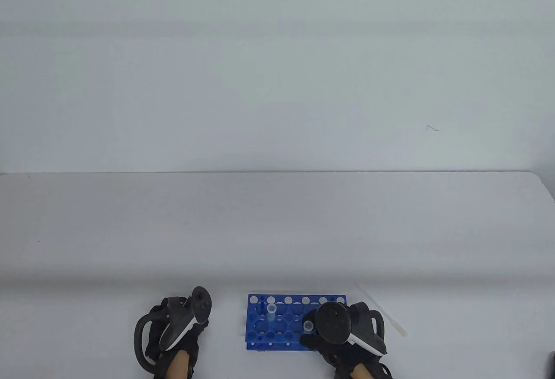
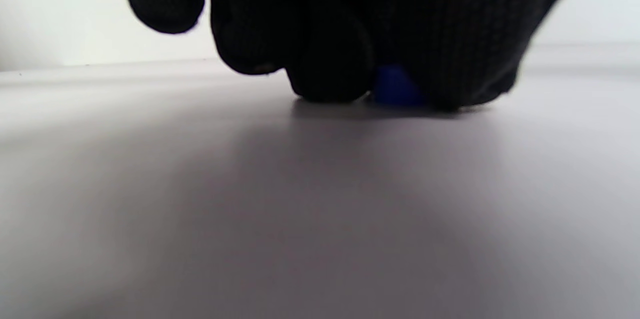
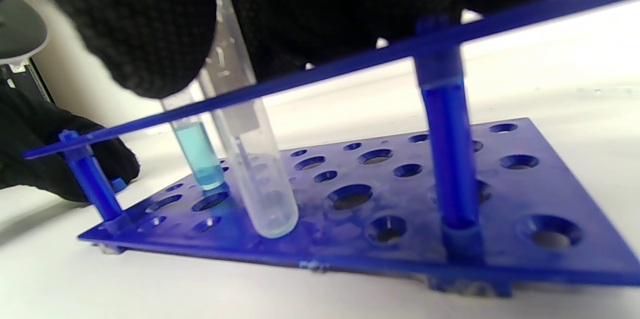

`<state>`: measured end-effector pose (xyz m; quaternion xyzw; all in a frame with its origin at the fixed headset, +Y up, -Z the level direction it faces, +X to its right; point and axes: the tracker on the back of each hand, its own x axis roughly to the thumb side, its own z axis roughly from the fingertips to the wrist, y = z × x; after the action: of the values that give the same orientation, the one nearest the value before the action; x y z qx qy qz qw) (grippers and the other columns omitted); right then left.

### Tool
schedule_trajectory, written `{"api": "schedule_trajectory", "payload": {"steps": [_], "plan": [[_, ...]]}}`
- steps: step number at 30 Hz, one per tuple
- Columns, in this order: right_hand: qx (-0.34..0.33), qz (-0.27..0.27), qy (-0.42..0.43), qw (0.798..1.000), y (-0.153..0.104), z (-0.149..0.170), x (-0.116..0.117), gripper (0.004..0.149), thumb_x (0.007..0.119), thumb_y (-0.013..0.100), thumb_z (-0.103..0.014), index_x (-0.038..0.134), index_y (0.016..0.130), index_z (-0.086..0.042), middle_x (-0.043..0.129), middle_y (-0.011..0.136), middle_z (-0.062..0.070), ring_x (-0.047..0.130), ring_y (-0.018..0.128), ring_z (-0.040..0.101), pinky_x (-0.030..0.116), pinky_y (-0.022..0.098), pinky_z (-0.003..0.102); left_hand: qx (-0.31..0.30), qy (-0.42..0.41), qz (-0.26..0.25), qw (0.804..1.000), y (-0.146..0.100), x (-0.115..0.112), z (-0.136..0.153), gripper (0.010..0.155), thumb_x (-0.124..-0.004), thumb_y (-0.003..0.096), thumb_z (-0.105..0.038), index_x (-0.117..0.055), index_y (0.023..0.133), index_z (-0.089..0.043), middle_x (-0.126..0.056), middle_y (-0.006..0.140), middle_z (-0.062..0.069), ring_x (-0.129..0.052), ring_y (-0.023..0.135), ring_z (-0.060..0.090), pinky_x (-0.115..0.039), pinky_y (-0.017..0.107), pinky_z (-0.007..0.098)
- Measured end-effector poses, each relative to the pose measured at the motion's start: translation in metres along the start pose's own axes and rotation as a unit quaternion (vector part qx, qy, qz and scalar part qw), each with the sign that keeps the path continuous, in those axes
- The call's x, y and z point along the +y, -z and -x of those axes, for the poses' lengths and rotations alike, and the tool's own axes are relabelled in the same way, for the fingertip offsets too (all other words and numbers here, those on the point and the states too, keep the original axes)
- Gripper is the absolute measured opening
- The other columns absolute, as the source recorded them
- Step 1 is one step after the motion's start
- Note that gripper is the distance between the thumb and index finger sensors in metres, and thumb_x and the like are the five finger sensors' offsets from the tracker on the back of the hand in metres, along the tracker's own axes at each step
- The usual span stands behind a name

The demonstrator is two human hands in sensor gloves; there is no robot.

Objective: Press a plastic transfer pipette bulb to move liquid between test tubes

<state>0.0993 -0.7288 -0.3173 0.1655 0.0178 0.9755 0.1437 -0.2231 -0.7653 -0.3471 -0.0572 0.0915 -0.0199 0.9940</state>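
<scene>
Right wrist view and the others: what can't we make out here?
- Right hand fingers: table view, its tracker covers them; any grip on the clear tube is unclear.
- Tube tops: right wrist view, glove hides them.
- Pipette: table view, too thin and faint to judge its contents.
- Left hand fingers: left wrist view, dark and blurred.
- Rack: right end under the right hand.

Two test tubes (image 1: 272, 311) (image 1: 308, 326) stand in one blue rack (image 1: 260, 335); one pipette (image 1: 381, 312) lies on the desk (image 1: 277, 231); two gloved hands (image 1: 173, 331) (image 1: 347, 331).
</scene>
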Motion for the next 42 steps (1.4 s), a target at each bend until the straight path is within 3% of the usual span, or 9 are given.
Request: {"api": "schedule_trajectory", "payload": {"steps": [6,14,21,28,30,35,38,40,42], "plan": [[0.0,-0.001,-0.003,1.0,0.0,0.0,0.0,0.051,0.09,0.028,-0.047,0.086,0.074,-0.024,0.092,0.05,-0.001,0.086,0.044,0.021,0.069,0.048,0.051,0.011,-0.026,0.003,1.0,-0.003,0.004,0.01,0.066,-0.08,0.0382,-0.057,-0.07,0.1,-0.037,-0.082,0.097,-0.008,-0.074,0.087,0.019,-0.06,0.075,0.05],[0.0,-0.004,-0.01,1.0,-0.001,-0.001,0.0,0.051,0.09,0.029,-0.047,0.084,0.074,-0.025,0.091,0.05,-0.002,0.085,0.044,0.02,0.069,0.049,0.051,0.0,-0.179,-0.073,0.981,-0.014,0.032,0.019,0.073,-0.076,0.0406,-0.059,-0.06,0.107,-0.034,-0.073,0.107,-0.004,-0.069,0.094,0.023,-0.057,0.077,0.052],[-0.002,-0.011,-0.007,1.0,-0.001,-0.001,0.0,0.052,0.09,0.029,-0.046,0.084,0.076,-0.024,0.091,0.052,-0.001,0.086,0.045,0.02,0.069,0.049,0.051,-0.071,-0.316,-0.144,0.935,-0.027,0.055,0.018,0.074,-0.072,0.0433,-0.061,-0.054,0.11,-0.035,-0.066,0.113,-0.004,-0.065,0.1,0.022,-0.055,0.08,0.053],[-0.009,-0.038,0.011,0.999,0.001,0.002,-0.003,0.055,0.089,0.03,-0.043,0.083,0.08,-0.022,0.091,0.057,0.001,0.085,0.049,0.022,0.068,0.051,0.052,-0.129,-0.454,-0.185,0.862,-0.037,0.067,0.014,0.077,-0.067,0.045,-0.064,-0.047,0.113,-0.033,-0.061,0.117,-0.003,-0.064,0.104,0.023,-0.054,0.083,0.056],[-0.006,-0.052,0.028,0.998,0.0,0.004,-0.006,0.059,0.089,0.031,-0.044,0.081,0.084,-0.02,0.091,0.061,0.003,0.086,0.052,0.023,0.067,0.052,0.053,-0.133,-0.463,-0.197,0.854,-0.04,0.07,0.015,0.078,-0.065,0.0453,-0.065,-0.044,0.114,-0.033,-0.059,0.118,-0.003,-0.064,0.105,0.023,-0.056,0.083,0.055],[0.004,-0.1,0.121,0.988,-0.002,0.021,-0.024,0.068,0.088,0.032,-0.043,0.075,0.092,-0.012,0.087,0.081,0.012,0.083,0.068,0.033,0.063,0.057,0.06,-0.129,-0.459,-0.204,0.855,-0.043,0.07,0.016,0.081,-0.062,0.0462,-0.066,-0.036,0.115,-0.033,-0.053,0.121,-0.002,-0.059,0.108,0.024,-0.055,0.083,0.054],[0.02,-0.076,0.193,0.978,-0.009,0.044,-0.05,0.069,0.087,0.034,-0.044,0.074,0.093,-0.01,0.085,0.087,0.015,0.082,0.073,0.036,0.062,0.058,0.061,-0.126,-0.447,-0.211,0.86,-0.045,0.069,0.015,0.081,-0.061,0.0466,-0.066,-0.037,0.115,-0.032,-0.053,0.121,-0.001,-0.059,0.108,0.025,-0.056,0.083,0.053],[0.061,-0.015,0.238,0.969,-0.019,0.07,-0.068,0.067,0.086,0.036,-0.043,0.075,0.093,-0.01,0.086,0.087,0.016,0.083,0.073,0.037,0.063,0.058,0.061,-0.129,-0.448,-0.216,0.858,-0.047,0.069,0.014,0.08,-0.062,0.0467,-0.066,-0.038,0.115,-0.031,-0.054,0.12,-0.001,-0.059,0.107,0.026,-0.056,0.082,0.054],[0.146,0.044,0.222,0.963,-0.031,0.101,-0.077,0.065,0.085,0.037,-0.042,0.076,0.092,-0.008,0.087,0.086,0.018,0.084,0.071,0.038,0.063,0.057,0.062,-0.133,-0.454,-0.218,0.854,-0.05,0.07,0.011,0.079,-0.061,0.047,-0.065,-0.038,0.115,-0.031,-0.054,0.12,-0.001,-0.06,0.107,0.026,-0.055,0.082,0.054]]}}
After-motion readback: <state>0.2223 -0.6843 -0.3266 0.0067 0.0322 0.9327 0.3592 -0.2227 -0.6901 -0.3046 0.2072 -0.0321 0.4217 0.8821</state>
